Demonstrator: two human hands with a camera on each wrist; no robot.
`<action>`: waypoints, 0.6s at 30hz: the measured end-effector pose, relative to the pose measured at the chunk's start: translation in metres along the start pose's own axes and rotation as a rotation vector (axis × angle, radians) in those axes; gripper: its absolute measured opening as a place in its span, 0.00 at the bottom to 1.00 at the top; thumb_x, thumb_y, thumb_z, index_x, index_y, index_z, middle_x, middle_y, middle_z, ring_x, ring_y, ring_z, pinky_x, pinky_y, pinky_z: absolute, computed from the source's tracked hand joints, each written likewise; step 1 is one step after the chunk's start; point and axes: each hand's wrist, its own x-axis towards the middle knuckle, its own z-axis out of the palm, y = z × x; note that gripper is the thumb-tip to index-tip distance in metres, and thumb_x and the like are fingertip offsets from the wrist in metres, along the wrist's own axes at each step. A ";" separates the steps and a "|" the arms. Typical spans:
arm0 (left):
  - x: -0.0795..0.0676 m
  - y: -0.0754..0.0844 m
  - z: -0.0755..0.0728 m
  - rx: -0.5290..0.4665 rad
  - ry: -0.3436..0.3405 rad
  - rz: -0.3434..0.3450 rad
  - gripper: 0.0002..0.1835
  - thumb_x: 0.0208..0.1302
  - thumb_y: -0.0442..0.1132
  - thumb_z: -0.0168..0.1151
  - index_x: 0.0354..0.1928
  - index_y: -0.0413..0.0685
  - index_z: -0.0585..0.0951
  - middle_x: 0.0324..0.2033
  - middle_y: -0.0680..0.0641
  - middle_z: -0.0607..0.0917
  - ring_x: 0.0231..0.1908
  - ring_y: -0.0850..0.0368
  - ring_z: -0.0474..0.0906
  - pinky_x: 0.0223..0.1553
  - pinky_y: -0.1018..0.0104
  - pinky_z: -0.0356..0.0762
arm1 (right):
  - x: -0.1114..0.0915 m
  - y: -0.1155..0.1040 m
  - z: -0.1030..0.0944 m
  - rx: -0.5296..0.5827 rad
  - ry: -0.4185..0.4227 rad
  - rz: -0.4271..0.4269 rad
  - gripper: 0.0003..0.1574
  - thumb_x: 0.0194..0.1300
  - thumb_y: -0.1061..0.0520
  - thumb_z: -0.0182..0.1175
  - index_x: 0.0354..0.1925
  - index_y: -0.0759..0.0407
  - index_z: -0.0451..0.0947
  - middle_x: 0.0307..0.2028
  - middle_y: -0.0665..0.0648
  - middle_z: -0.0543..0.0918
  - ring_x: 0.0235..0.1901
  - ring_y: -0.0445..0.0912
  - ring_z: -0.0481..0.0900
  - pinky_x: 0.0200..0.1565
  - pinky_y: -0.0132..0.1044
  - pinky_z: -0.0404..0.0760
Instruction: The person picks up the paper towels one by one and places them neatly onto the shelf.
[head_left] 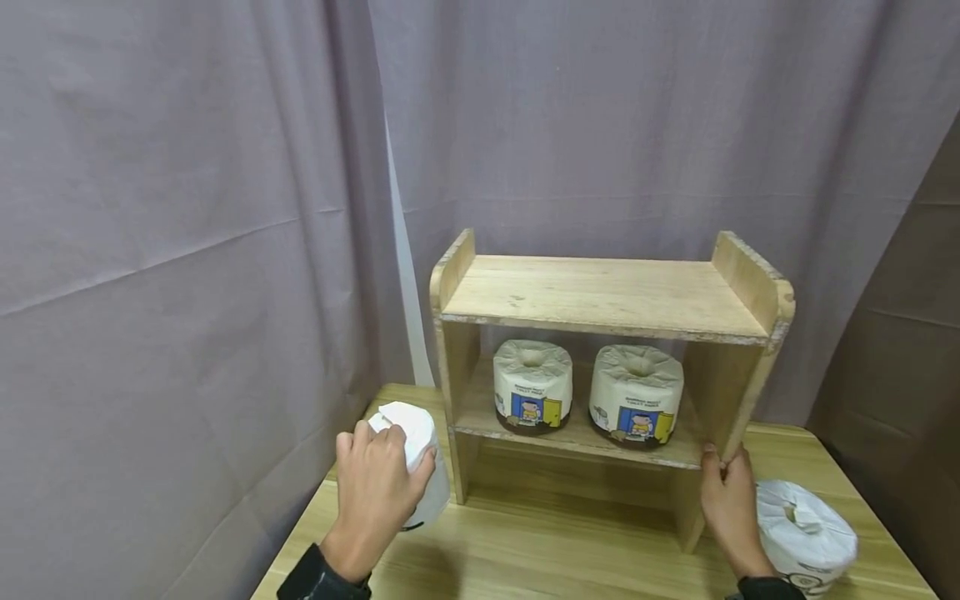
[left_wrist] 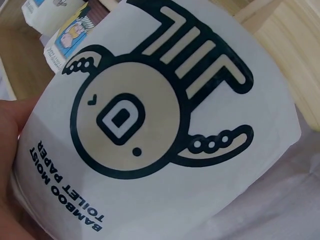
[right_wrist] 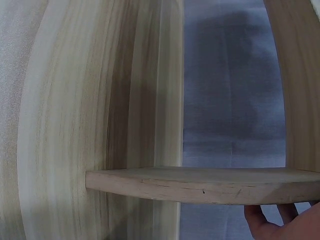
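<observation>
My left hand point(head_left: 373, 483) grips a white paper-wrapped toilet paper roll point(head_left: 429, 492) from above, to the left of a small wooden shelf point(head_left: 600, 292). The left wrist view shows this toilet paper roll point(left_wrist: 210, 145) up close, with a round cartoon figure and printed lettering, and part of the hand point(left_wrist: 12, 165) at its side. My right hand point(head_left: 731, 504) holds the front edge of the shelf's right side panel, around middle-board height. In the right wrist view, fingers point(right_wrist: 262, 225) curl at that panel point(right_wrist: 200, 190).
Two wrapped rolls, a left one point(head_left: 532, 387) and a right one point(head_left: 636, 396), stand upright on the middle board. Another wrapped roll point(head_left: 806, 533) stands on the wooden table point(head_left: 525, 567) right of the shelf. Grey curtains point(head_left: 600, 125) hang behind and left.
</observation>
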 end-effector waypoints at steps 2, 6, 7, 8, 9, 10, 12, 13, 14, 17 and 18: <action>0.002 0.000 -0.003 -0.005 -0.005 -0.004 0.24 0.44 0.52 0.82 0.20 0.43 0.77 0.16 0.44 0.81 0.27 0.44 0.71 0.33 0.51 0.62 | 0.000 0.000 0.000 0.015 -0.006 -0.002 0.25 0.83 0.57 0.42 0.65 0.76 0.68 0.57 0.76 0.74 0.60 0.65 0.72 0.55 0.28 0.62; 0.006 0.000 -0.008 -0.019 -0.019 -0.001 0.24 0.45 0.52 0.82 0.20 0.43 0.78 0.17 0.44 0.81 0.26 0.45 0.70 0.33 0.52 0.62 | -0.002 0.001 -0.001 0.042 -0.024 0.000 0.26 0.84 0.57 0.42 0.67 0.76 0.67 0.60 0.77 0.74 0.64 0.64 0.70 0.58 0.24 0.60; 0.007 0.001 -0.009 -0.021 -0.019 0.001 0.24 0.45 0.52 0.82 0.20 0.43 0.78 0.17 0.44 0.81 0.26 0.45 0.70 0.33 0.52 0.62 | -0.002 0.002 -0.001 0.044 -0.027 0.001 0.27 0.84 0.57 0.41 0.68 0.76 0.67 0.60 0.78 0.73 0.64 0.63 0.70 0.58 0.23 0.60; 0.008 0.001 -0.010 -0.023 -0.018 0.005 0.24 0.44 0.52 0.83 0.21 0.43 0.78 0.17 0.44 0.81 0.26 0.45 0.70 0.33 0.52 0.62 | -0.003 0.002 -0.001 0.043 -0.027 0.003 0.26 0.84 0.57 0.41 0.67 0.75 0.67 0.60 0.77 0.74 0.63 0.63 0.70 0.58 0.23 0.60; 0.009 0.001 -0.011 -0.023 -0.015 0.008 0.25 0.44 0.52 0.83 0.21 0.43 0.78 0.17 0.44 0.81 0.26 0.45 0.70 0.33 0.52 0.62 | -0.003 0.002 -0.001 0.040 -0.027 0.002 0.26 0.84 0.57 0.41 0.67 0.75 0.67 0.60 0.77 0.74 0.63 0.61 0.70 0.58 0.23 0.60; 0.011 0.001 -0.012 -0.023 -0.011 0.011 0.25 0.44 0.52 0.83 0.21 0.43 0.78 0.16 0.45 0.81 0.26 0.45 0.70 0.33 0.52 0.62 | -0.003 0.002 -0.001 0.038 -0.027 0.001 0.26 0.84 0.57 0.42 0.67 0.75 0.67 0.60 0.77 0.74 0.62 0.60 0.70 0.58 0.23 0.60; 0.014 0.001 -0.014 -0.018 0.001 0.017 0.25 0.44 0.52 0.83 0.21 0.43 0.78 0.16 0.45 0.80 0.26 0.45 0.70 0.33 0.52 0.62 | -0.003 0.002 -0.001 0.038 -0.026 -0.001 0.26 0.84 0.57 0.42 0.67 0.75 0.68 0.60 0.76 0.75 0.61 0.59 0.70 0.57 0.22 0.60; 0.016 0.001 -0.015 -0.019 0.007 0.019 0.25 0.43 0.52 0.83 0.21 0.43 0.77 0.16 0.45 0.80 0.26 0.44 0.70 0.33 0.51 0.62 | -0.002 0.001 -0.001 0.035 -0.029 -0.004 0.26 0.84 0.57 0.41 0.67 0.75 0.67 0.61 0.76 0.75 0.61 0.60 0.70 0.57 0.22 0.61; 0.018 0.001 -0.016 -0.020 0.013 0.021 0.25 0.43 0.52 0.83 0.21 0.43 0.77 0.16 0.45 0.80 0.26 0.44 0.70 0.33 0.51 0.63 | -0.002 0.001 -0.001 0.033 -0.028 -0.007 0.26 0.84 0.57 0.42 0.68 0.74 0.67 0.61 0.76 0.75 0.61 0.60 0.70 0.57 0.21 0.61; 0.024 0.003 -0.019 -0.025 0.022 0.024 0.25 0.44 0.53 0.83 0.20 0.44 0.77 0.16 0.45 0.79 0.27 0.44 0.70 0.34 0.51 0.63 | -0.001 0.000 -0.001 0.034 -0.026 -0.019 0.26 0.84 0.56 0.42 0.68 0.74 0.67 0.61 0.75 0.75 0.62 0.62 0.70 0.57 0.21 0.62; 0.026 0.003 -0.020 -0.028 0.024 0.024 0.25 0.44 0.53 0.83 0.20 0.44 0.77 0.16 0.45 0.80 0.27 0.44 0.70 0.34 0.51 0.63 | -0.001 -0.001 -0.001 0.032 -0.025 -0.022 0.26 0.84 0.56 0.42 0.68 0.73 0.67 0.61 0.75 0.75 0.62 0.62 0.71 0.57 0.22 0.62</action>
